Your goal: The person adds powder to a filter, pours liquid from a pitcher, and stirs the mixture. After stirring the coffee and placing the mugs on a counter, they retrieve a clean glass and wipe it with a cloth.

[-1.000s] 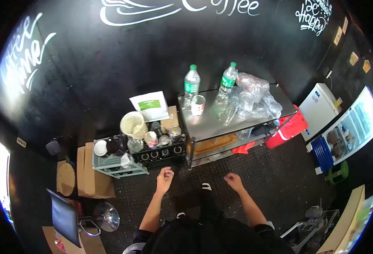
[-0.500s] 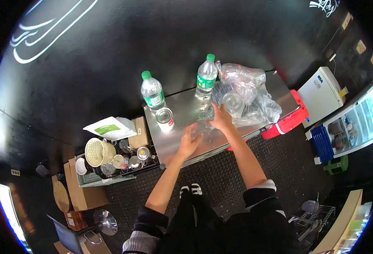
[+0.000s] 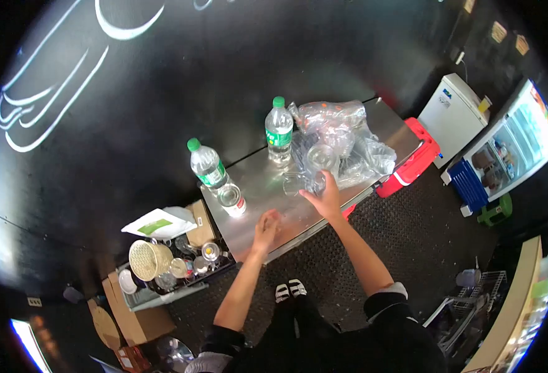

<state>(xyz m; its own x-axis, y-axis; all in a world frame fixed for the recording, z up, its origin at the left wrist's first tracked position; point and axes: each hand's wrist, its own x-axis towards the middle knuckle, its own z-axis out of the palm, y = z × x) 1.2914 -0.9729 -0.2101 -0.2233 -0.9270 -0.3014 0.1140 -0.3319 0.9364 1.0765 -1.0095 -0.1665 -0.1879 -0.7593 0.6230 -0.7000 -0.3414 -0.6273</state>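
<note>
My right hand (image 3: 325, 200) has its thumb and fingers around a clear plastic cup (image 3: 315, 183) over the metal table (image 3: 274, 208). Left of that cup, a second clear cup (image 3: 294, 184) is partly see-through against the steel. My left hand (image 3: 266, 229) hovers near the table's front edge, open and holding nothing, its fingertips slightly blurred. Closest to it is a white-and-red labelled can (image 3: 232, 200). Two clear bottles with green caps stand at the back, one on the left (image 3: 208, 166) and one in the middle (image 3: 279, 132).
Crumpled clear plastic bags (image 3: 348, 146) cover the table's right part, with another clear cup (image 3: 322, 157) among them. A red cooler (image 3: 410, 165) sits beyond the right edge. At left, a grey crate (image 3: 162, 297) holds jars and a cream perforated container (image 3: 150, 260).
My view has shifted, so the table sits lower and farther left. My right hand has drawn back slightly toward the table's front. My left hand has moved lower, away from the cups.
</note>
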